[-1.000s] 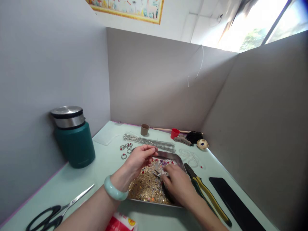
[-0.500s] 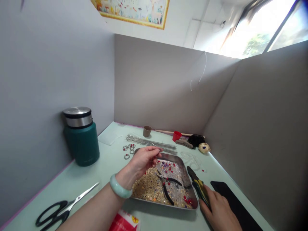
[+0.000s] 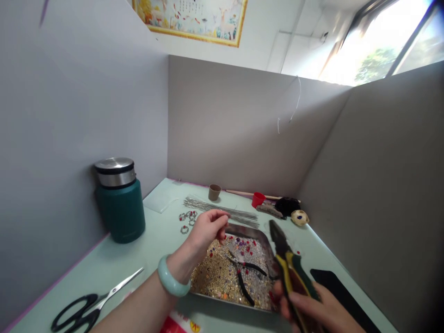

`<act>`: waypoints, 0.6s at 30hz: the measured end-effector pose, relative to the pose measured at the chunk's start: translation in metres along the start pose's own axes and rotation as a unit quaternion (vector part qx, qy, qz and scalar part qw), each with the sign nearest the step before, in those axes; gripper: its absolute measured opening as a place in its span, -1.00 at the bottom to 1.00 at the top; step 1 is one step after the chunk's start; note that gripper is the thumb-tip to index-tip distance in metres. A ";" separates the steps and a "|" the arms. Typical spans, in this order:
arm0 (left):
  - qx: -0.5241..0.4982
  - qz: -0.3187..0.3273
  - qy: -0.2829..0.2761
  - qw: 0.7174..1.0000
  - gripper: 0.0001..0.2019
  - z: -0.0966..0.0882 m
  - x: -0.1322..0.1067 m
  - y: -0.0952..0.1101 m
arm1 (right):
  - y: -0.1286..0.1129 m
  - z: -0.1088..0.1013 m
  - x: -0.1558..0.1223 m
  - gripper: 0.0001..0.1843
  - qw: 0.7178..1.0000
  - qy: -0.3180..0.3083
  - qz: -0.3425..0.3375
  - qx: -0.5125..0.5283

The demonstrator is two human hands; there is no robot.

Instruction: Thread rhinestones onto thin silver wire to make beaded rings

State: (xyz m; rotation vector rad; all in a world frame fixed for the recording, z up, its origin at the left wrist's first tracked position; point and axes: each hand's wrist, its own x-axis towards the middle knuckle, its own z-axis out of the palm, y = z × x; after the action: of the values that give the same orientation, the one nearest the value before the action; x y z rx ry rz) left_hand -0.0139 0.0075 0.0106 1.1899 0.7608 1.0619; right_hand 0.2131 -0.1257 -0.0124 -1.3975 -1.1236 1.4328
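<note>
My left hand [image 3: 205, 230] hovers over the far left corner of a metal tray [image 3: 257, 234], fingers pinched on something too small to name. The tray holds gold, clear and red beads, with small black-handled pliers [image 3: 243, 272] lying on them. My right hand [image 3: 314, 311] is at the tray's near right corner, closed round yellow-and-green handled pliers [image 3: 287, 263] lifted off the table with the jaws pointing away from me.
A green flask [image 3: 120, 206] stands at the left wall. Scissors [image 3: 90, 305] lie at the near left. Beyond the tray are a bundle of wires [image 3: 222, 210], small beaded rings [image 3: 187, 219], a brown cup [image 3: 214, 192], a red cup [image 3: 257, 200]. A black slab [image 3: 343, 293] lies on the right.
My right hand left the black pliers in the tray, moved right to the yellow-and-green pliers on the table, and has now lifted them. My left hand stayed pinched above the tray.
</note>
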 end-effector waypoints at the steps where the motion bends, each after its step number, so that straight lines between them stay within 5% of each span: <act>1: 0.009 0.008 0.007 1.000 -0.83 0.000 -0.001 0.002 | -0.007 0.007 0.004 -0.65 0.999 -0.034 -0.007 -0.021; 3: 0.021 0.021 0.023 0.999 -0.84 0.001 -0.001 0.006 | -0.020 0.019 0.011 -0.50 0.993 -0.114 -0.019 -0.025; 9: 0.047 0.034 0.032 0.998 -0.85 0.000 -0.003 0.010 | -0.048 0.048 0.022 -0.46 0.987 -0.069 -0.084 -0.121; 18: 0.112 0.027 0.067 0.991 -0.85 -0.001 0.000 0.003 | -0.046 0.064 0.041 -0.40 0.950 -0.030 -0.187 -0.247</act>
State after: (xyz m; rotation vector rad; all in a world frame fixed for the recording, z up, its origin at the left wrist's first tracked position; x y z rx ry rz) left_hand -0.0153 0.0081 0.0129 1.3449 0.9787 1.1314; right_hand 0.1465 -0.0777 0.0204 -1.3701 -1.7664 0.9612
